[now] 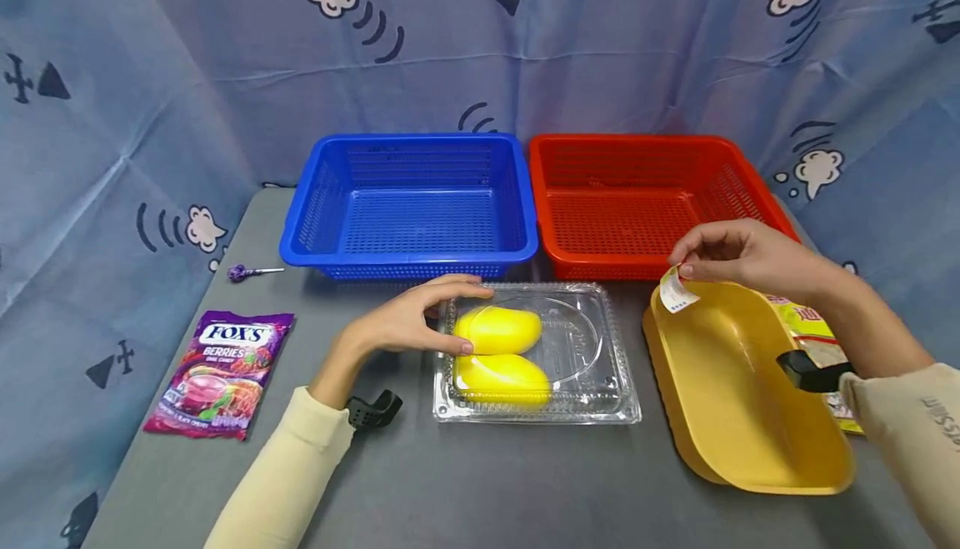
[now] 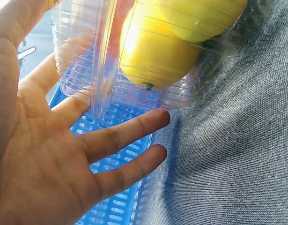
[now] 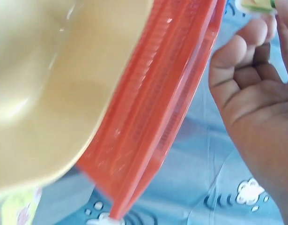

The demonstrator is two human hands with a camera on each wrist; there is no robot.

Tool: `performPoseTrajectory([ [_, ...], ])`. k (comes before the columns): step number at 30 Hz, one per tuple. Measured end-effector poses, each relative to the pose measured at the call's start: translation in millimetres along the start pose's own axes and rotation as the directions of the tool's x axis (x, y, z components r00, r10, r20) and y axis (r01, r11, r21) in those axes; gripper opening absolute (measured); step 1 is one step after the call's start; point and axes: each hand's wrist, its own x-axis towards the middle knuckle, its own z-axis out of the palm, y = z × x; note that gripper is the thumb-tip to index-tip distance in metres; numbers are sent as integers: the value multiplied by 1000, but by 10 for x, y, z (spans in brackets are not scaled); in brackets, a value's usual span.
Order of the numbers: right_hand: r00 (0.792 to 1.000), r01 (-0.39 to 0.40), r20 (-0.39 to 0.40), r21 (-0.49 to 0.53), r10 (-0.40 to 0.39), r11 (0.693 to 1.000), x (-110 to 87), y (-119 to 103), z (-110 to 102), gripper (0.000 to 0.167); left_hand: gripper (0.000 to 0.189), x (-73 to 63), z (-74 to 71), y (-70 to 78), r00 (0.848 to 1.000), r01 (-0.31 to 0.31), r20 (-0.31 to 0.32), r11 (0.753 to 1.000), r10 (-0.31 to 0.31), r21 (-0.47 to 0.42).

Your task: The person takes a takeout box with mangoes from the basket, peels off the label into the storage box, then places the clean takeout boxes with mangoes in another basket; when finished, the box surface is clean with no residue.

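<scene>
In the head view, my left hand (image 1: 412,316) rests at the left end of a clear plastic box (image 1: 577,341), thumb and fingertips touching its side and top. Inside lie two yellow mangoes (image 1: 498,331). The left wrist view shows the ring and little fingers (image 2: 129,131) stretched out below the box, with other fingers partly behind the clear plastic. My right hand (image 1: 738,257) pinches a small white and yellow packet (image 1: 677,292) between thumb and fingertips, over the far rim of a yellow plastic basin (image 1: 735,382). Its remaining fingers curl in, as the right wrist view shows.
Behind stand a blue basket (image 1: 408,262) and a red basket (image 1: 600,270), side by side. A purple candy bag (image 1: 221,374) and a purple lollipop (image 1: 238,272) lie at the left. Under the right forearm, a yellow printed bag (image 1: 806,320) shows partly, beside the basin.
</scene>
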Motion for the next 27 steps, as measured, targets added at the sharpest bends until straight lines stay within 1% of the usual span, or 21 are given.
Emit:
performPoseTrajectory([
  [4, 998, 10, 65, -15, -9, 1000, -158, 192, -25, 14, 71, -14, -5, -2, 1000, -1, -6, 1000, 1, 7],
  [9, 994, 5, 106, -24, -2, 1000, -284, 432, 39, 14, 70, -17, -6, -2, 1000, 9, -9, 1000, -9, 6],
  [12, 988, 0, 152, 5, -1, 1000, -338, 548, 105, 15, 70, -16, -6, 3, 1000, 14, -7, 1000, -14, 2],
  [16, 978, -31, 208, 48, 21, 998, -394, 665, 206, 16, 70, -13, -9, 16, 1000, 14, -5, 1000, -14, -6],
  [23, 977, 11, 213, 52, -22, 999, -443, 828, 363, 17, 69, -8, 2, 23, 1000, 20, -4, 1000, -20, -5],
  [27, 981, -10, 195, 34, 3, 999, -459, 844, 424, 21, 69, -13, 5, 23, 1000, 24, -5, 1000, -24, -4],
])
